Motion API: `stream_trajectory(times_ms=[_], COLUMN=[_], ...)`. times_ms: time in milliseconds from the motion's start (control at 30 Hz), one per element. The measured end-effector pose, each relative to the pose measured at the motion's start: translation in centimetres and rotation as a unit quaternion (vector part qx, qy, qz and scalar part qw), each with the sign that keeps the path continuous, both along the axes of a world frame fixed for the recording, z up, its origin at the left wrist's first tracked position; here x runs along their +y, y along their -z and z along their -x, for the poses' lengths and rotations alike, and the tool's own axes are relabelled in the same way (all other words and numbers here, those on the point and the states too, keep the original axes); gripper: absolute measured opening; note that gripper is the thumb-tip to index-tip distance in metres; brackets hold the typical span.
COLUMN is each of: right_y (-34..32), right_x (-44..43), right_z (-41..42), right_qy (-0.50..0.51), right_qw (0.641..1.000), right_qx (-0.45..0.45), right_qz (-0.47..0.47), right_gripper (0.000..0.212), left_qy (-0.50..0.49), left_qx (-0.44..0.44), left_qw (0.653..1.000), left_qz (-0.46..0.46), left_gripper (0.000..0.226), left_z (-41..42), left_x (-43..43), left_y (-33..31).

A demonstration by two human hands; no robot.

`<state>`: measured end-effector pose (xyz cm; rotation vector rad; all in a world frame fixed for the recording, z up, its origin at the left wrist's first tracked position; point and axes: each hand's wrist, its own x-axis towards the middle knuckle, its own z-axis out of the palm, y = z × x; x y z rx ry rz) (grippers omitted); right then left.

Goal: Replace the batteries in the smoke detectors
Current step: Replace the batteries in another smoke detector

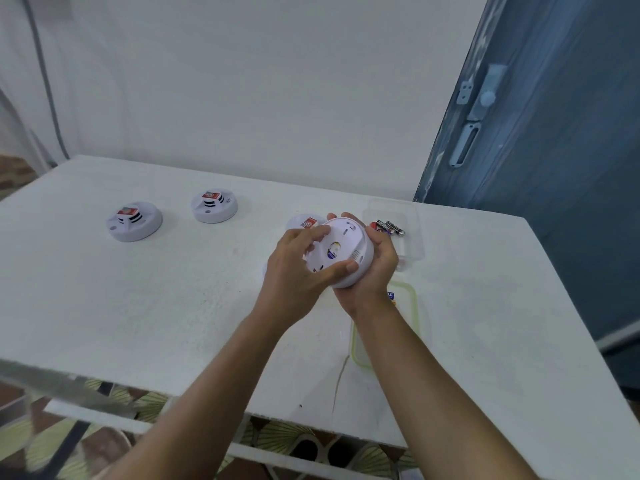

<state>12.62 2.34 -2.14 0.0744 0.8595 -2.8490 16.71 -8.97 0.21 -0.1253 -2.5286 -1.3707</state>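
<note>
My right hand cups the smooth round white plastic smoke detector above the rough white table; my left hand grips its flat face. At one o'clock, cylindrical batteries lie in a clear tub; at ten, two domed detectors rest.

White counter, blue door with pale latch at right, white wall behind, patterned floor tiles below

Forearms extended forward; left hand fingers curled, right hand cupped opposite, gripping.
</note>
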Motion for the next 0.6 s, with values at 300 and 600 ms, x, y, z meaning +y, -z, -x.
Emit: stream_trajectory(times_ms=[300,600], right_y=[-0.04,-0.13], right_x=[0.02,-0.17], right_z=[-0.06,-0.13], right_qy=[0.007,0.01], right_qw=[1.0,1.0], right_qx=[-0.008,-0.003], right_qz=[-0.004,-0.007], right_gripper=[0.037,0.037], left_qy=[-0.01,-0.018], left_qx=[-0.015,-0.018], left_qw=[1.0,0.999], left_qz=[-0.008,-0.023], left_gripper=[0.074,0.067], left_z=[0.47,0.57], left_x=[0.24,-0.01], left_y=[0.14,0.09])
